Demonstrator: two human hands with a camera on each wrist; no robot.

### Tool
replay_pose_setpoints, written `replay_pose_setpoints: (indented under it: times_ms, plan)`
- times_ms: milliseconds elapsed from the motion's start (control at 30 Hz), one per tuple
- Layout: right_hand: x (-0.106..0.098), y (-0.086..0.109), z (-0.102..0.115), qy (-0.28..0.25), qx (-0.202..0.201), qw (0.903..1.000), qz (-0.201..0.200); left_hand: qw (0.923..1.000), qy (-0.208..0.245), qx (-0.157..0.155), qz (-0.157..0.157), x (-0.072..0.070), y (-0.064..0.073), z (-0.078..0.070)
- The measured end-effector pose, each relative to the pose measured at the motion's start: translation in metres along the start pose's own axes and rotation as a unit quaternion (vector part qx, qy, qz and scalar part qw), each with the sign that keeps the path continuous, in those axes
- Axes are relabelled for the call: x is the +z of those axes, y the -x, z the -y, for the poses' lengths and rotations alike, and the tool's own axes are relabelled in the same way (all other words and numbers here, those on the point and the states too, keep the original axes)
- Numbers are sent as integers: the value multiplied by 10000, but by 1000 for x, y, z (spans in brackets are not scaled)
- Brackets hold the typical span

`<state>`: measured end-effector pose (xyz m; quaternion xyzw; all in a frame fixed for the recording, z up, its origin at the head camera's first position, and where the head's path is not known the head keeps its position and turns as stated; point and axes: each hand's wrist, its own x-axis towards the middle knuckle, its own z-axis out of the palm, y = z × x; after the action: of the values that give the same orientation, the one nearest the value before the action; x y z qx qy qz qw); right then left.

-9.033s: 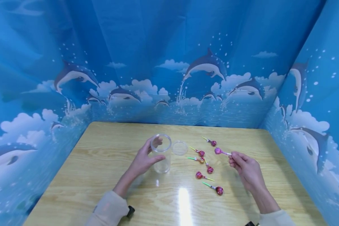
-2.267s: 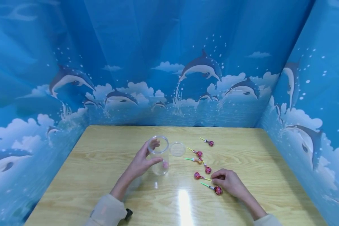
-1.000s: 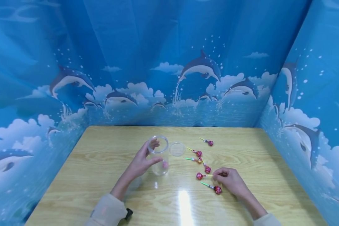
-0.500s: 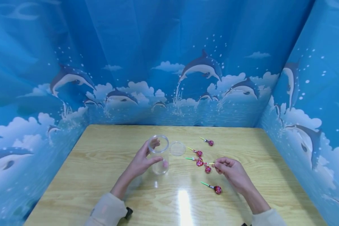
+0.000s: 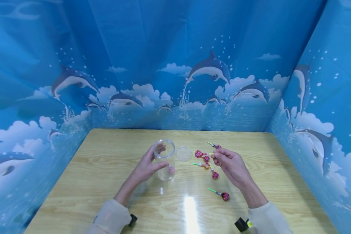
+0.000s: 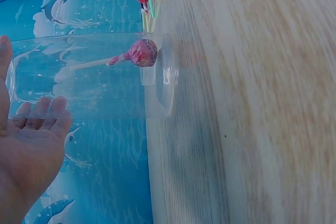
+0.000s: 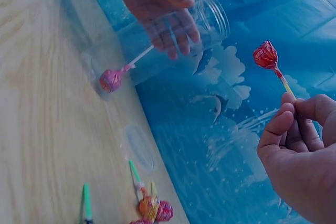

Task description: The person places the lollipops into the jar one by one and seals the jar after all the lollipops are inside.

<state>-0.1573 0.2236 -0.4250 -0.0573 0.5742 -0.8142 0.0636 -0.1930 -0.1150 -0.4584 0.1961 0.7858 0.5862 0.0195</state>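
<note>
My left hand [image 5: 146, 167] holds a clear plastic jar [image 5: 172, 161], fingers behind it and thumb across the near side. The jar stands upright on the table with its mouth uncovered. Inside, a pink-wrapped lollipop [image 6: 143, 53] leans with its head near the bottom. My right hand [image 5: 232, 165] pinches the yellow stick of a red-wrapped lollipop [image 7: 266, 55] between thumb and fingertips. That lollipop is raised off the table, its head pointing left toward the jar. Below and around it lie several other lollipops, one of them orange [image 5: 205, 166].
A round clear lid [image 5: 183, 154] lies flat just right of the jar. One lollipop with a green stick [image 5: 225, 196] lies nearer the front, another dark-red one [image 5: 218, 147] farther back. A dolphin-print curtain [image 5: 175, 110] encloses the wooden table [image 5: 114, 146].
A pink lollipop, earlier in my right hand, is now inside the jar. My right hand has picked up the red lollipop and carried it up, away from me and leftward. The left hand stays put.
</note>
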Motion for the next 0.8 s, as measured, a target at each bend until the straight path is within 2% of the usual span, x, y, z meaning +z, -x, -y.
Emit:
replay_pose_setpoints:
  times_ms: [333, 533, 800]
  plan:
    - [30, -19, 1, -326, -77, 9988, 345, 10000, 2, -59, -5, 1, -1, -2]
    - [49, -33, -1, -497, -11, 9982, 340, 9998, -18, -196, -46, 1, -1, -3]
    - [73, -46, -3, -610, 65, 9973, 409, 9998, 2, -171, -63, 2, 0, -3]
